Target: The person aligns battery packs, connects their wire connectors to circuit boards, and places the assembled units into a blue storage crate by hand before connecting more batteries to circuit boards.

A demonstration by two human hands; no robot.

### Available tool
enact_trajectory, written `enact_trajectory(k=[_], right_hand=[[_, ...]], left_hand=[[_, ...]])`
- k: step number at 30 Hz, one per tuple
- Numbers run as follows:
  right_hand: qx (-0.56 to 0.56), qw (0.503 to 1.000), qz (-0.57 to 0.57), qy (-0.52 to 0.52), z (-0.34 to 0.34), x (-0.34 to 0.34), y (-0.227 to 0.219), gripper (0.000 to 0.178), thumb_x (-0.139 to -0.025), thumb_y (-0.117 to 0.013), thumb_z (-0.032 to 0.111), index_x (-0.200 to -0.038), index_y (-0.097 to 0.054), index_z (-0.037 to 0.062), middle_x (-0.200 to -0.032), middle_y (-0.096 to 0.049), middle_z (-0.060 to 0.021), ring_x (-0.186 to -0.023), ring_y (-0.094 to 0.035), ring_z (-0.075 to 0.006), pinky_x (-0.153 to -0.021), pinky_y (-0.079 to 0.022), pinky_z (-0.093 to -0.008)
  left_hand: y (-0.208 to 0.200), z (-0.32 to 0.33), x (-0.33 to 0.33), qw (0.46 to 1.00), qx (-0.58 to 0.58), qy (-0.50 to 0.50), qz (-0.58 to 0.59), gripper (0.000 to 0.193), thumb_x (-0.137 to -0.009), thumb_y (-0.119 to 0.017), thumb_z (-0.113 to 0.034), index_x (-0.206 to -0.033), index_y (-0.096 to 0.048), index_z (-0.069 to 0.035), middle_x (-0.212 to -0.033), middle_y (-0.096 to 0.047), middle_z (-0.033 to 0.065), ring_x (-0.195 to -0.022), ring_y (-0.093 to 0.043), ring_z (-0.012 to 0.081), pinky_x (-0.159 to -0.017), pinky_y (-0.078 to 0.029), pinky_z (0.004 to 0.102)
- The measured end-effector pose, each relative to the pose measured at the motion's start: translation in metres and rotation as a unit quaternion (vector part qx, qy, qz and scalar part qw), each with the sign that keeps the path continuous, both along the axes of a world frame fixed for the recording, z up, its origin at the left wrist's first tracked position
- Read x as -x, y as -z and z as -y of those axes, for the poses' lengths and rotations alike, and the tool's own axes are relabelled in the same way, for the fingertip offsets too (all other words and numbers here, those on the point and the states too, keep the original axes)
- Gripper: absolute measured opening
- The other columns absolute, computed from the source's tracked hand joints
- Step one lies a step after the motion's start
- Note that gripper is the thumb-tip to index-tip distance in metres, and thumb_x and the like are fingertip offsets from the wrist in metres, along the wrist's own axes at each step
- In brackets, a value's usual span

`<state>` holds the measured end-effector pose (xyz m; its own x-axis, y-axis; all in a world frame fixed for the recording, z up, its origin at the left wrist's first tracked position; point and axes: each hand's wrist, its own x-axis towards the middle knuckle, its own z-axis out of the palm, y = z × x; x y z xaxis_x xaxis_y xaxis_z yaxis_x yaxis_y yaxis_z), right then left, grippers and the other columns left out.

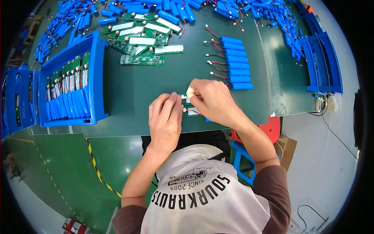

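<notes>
Two green circuit boards lie at the table's near edge between my hands, an upper board [184, 103] and a lower board [186, 114] with a white strip and a red wire. My left hand [165, 119] has its fingers bent together over the boards' left ends, holding them. Over the upper board, my right hand [214, 102] is closed in a pinch, with a pale yellow cover on one fingertip. What its fingertips grip is hidden. A bit of a blue battery cell [208, 120] shows below the right hand.
Beyond my right hand, several blue battery cells [238, 66] with red leads lie in a row. Loose circuit boards [142, 60] are piled at the far middle, near heaped blue cells [136, 11]. A blue bin [99, 78] of boards with cells stands left; blue racks [325, 58] stand right.
</notes>
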<state>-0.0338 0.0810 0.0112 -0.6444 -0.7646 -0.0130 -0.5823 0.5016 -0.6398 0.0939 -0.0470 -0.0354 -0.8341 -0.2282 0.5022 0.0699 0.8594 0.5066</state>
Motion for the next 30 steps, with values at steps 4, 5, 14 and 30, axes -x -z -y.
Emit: enact_trajectory(k=[4,5,14,30], right_hand=[[-0.063,0.997,-0.026,0.033,0.008,-0.005,0.003,0.010,-0.083,-0.064,0.007,-0.081,-0.059,-0.0011,-0.069,-0.064,-0.0157,-0.064,-0.063,-0.0376,-0.058,-0.047,-0.0469],[-0.064,0.997,-0.027,0.034,0.009,-0.008,0.003,0.010,-0.083,-0.064,0.007,-0.081,-0.059,-0.0011,-0.069,-0.064,-0.0157,-0.064,-0.063,-0.0376,-0.058,-0.047,-0.0469],[-0.040,0.993,-0.098,-0.051,0.004,-0.013,0.004,0.016,-0.081,-0.064,0.000,-0.096,-0.057,-0.0006,-0.086,-0.063,-0.0173,-0.072,-0.064,-0.0389,-0.061,-0.048,-0.0475],[-0.070,0.981,-0.178,-0.034,-0.068,0.029,-0.025,0.021,-0.084,-0.070,0.001,-0.104,-0.065,0.0012,-0.095,-0.060,-0.0109,-0.094,-0.055,-0.0300,-0.084,-0.047,-0.0421]], left_hand=[[0.001,0.001,-0.001,1.000,0.017,0.004,0.010,0.026,-0.082,-0.075,0.002,-0.107,-0.072,0.005,-0.115,-0.067,0.0100,-0.106,-0.063,0.0283,-0.085,-0.049,0.0409],[0.001,0.001,-0.001,1.000,0.016,0.005,0.010,0.026,-0.082,-0.075,0.002,-0.107,-0.072,0.005,-0.115,-0.067,0.0100,-0.106,-0.063,0.0283,-0.085,-0.049,0.0409],[-0.003,0.005,0.003,0.999,-0.041,0.036,-0.005,0.026,-0.079,-0.074,0.009,-0.105,-0.072,0.007,-0.106,-0.068,0.0120,-0.100,-0.064,0.0302,-0.080,-0.055,0.0396],[-0.022,0.104,0.053,0.972,0.232,0.033,0.016,0.037,-0.082,-0.067,-0.001,-0.118,-0.069,0.000,-0.113,-0.066,0.0113,-0.117,-0.059,0.0300,-0.101,-0.046,0.0461]])
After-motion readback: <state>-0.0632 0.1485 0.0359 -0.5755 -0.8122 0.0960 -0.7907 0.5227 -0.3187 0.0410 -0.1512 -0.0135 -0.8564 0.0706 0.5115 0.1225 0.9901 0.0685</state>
